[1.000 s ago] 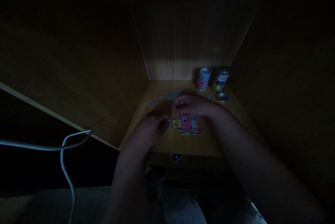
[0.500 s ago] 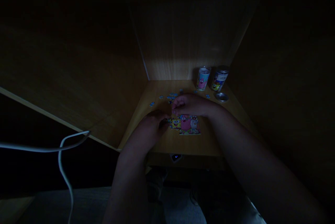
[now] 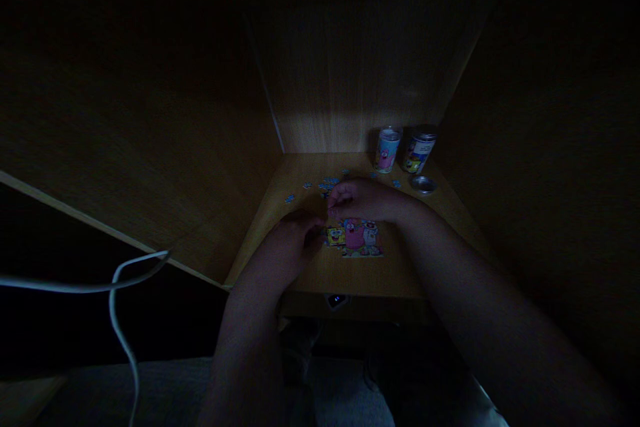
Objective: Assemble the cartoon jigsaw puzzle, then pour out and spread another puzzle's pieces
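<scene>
A partly joined jigsaw puzzle (image 3: 356, 236) lies on the wooden desk (image 3: 320, 274), showing a yellow square cartoon face and a pink figure. My left hand (image 3: 295, 235) is at the puzzle's left edge, its fingers curled closed; whatever they hold is hidden in the dark. Just above the puzzle's top edge, my right hand (image 3: 361, 199) has its fingers curled and their tips pinched together, with nothing I can name between them. Several loose puzzle pieces (image 3: 329, 183) lie in a cluster beyond my hands, and one stray piece (image 3: 290, 198) sits off to the left.
At the back right stand a clear-topped can (image 3: 387, 150) with a pink figure and a second can (image 3: 419, 150). A round metal lid (image 3: 423, 184) lies before them. Wooden panels enclose the desk. A white cable (image 3: 116, 307) hangs at left; a small lit device (image 3: 337, 300) sits below the desk edge.
Both hands stay almost where they were, and the puzzle looks the same. The picture is slightly darker.
</scene>
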{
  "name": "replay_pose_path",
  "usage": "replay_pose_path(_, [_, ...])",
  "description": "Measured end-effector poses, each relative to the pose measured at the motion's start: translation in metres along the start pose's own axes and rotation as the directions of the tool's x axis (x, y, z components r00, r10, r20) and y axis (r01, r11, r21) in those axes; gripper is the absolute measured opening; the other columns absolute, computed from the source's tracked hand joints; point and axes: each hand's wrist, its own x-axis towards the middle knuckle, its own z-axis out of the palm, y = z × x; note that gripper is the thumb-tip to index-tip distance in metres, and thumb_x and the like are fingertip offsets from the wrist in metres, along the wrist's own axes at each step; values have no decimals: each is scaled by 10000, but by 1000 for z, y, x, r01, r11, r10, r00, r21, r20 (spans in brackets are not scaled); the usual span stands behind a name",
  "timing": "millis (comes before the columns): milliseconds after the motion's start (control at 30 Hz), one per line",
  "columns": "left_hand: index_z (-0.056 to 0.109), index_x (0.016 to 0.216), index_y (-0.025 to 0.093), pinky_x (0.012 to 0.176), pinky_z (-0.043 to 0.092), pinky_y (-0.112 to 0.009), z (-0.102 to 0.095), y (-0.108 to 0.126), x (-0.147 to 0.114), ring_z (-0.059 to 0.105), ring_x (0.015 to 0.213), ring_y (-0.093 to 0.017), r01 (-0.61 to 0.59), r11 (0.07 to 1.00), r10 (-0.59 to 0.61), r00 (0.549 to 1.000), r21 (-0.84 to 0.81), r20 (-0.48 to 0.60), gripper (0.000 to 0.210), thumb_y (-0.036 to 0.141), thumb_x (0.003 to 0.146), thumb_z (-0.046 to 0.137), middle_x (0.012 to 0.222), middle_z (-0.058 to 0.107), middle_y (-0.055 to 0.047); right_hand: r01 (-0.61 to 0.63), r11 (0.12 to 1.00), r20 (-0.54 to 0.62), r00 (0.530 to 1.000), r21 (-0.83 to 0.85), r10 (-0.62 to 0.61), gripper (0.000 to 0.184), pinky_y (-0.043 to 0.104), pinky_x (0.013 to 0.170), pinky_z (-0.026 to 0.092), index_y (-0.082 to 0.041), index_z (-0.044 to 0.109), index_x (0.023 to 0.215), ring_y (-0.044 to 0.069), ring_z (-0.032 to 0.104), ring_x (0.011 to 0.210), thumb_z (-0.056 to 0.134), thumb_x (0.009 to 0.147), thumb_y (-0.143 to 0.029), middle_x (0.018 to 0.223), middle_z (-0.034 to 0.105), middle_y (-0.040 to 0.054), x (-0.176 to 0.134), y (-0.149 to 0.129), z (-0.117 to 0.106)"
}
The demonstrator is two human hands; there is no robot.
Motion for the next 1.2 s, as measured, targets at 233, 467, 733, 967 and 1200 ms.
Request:
replay_pose_path(233, [785,1126,235,1043,567,-419,-7,5,-2,746,1143,-266,3,1000,-3,1000,-13,27,190,144,1004,672,1199,805,-71,-4,999,21,1000,-46,5,121,236,670,515,-200,764,984,139,703,784,770,864,-212,959,811,12,-1,-2,-2])
replay_pose_path(467, [795,1025,238,993,573,-385,-12,6,-2,752,1060,-238,-29,1000,29,999,-12,22,188,118,1009,651,1109,807,-48,29,980,101,995,-195,-9,125,257,722,530,-204,789,927,164,740,837,836,846,-287,895,810,6,-6,-3,-5])
replay_pose_path(733, [807,1019,236,970,562,-383,-10,5,0,737,1067,-246,-40,999,38,997,21,66,202,129,1023,636,1094,797,-55,-67,954,98,990,-292,100,147,243,667,506,-204,780,910,153,729,791,872,826,-283,882,805,0,-10,-9,0])
replay_pose_path(967, [814,992,231,926,560,-360,-10,8,-1,736,1037,-240,-37,999,34,996,35,83,223,118,1017,624,1067,789,-60,-84,943,90,989,-323,119,137,239,657,500,-208,796,914,152,729,780,873,822,-275,886,812,0,-10,-12,2])
replay_pose_path(1200, [813,986,221,933,554,-367,-10,11,-1,738,1041,-248,-35,999,31,995,30,98,215,130,1029,623,1063,789,-64,-98,954,91,987,-283,129,125,243,644,497,-200,783,906,154,725,760,853,818,-254,859,801,-7,-9,-11,4])
